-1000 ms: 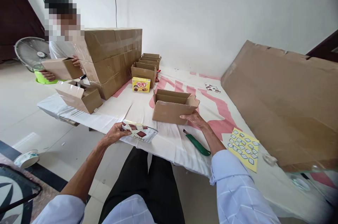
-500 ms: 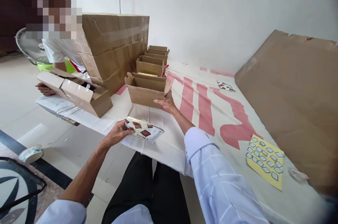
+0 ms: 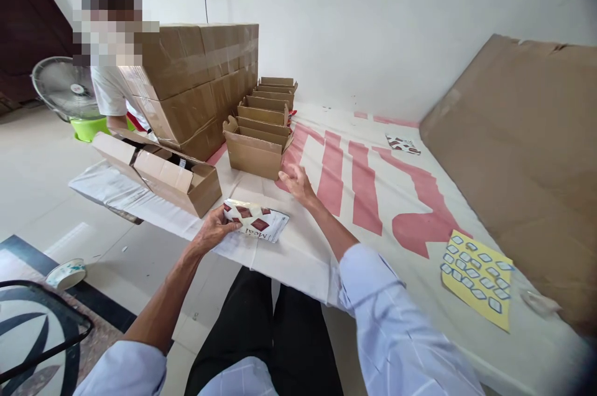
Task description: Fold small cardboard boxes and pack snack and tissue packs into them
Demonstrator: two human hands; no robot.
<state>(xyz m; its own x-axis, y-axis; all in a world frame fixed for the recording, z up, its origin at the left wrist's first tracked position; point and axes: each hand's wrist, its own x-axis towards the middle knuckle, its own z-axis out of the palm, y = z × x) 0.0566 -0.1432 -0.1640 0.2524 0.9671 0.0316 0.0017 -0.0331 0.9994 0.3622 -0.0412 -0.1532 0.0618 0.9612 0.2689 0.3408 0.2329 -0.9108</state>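
One flat white packet with brown diamonds (image 3: 256,220) is pinched in the left hand (image 3: 215,229), over the near edge of a table under pink-marked white cloth (image 3: 303,256); the right hand (image 3: 298,184), fingers loosely spread, is by the right side of an open brown cardboard box (image 3: 254,156); from here I cannot tell whether they touch; taped brown cartons (image 3: 200,79) stand stacked far left.
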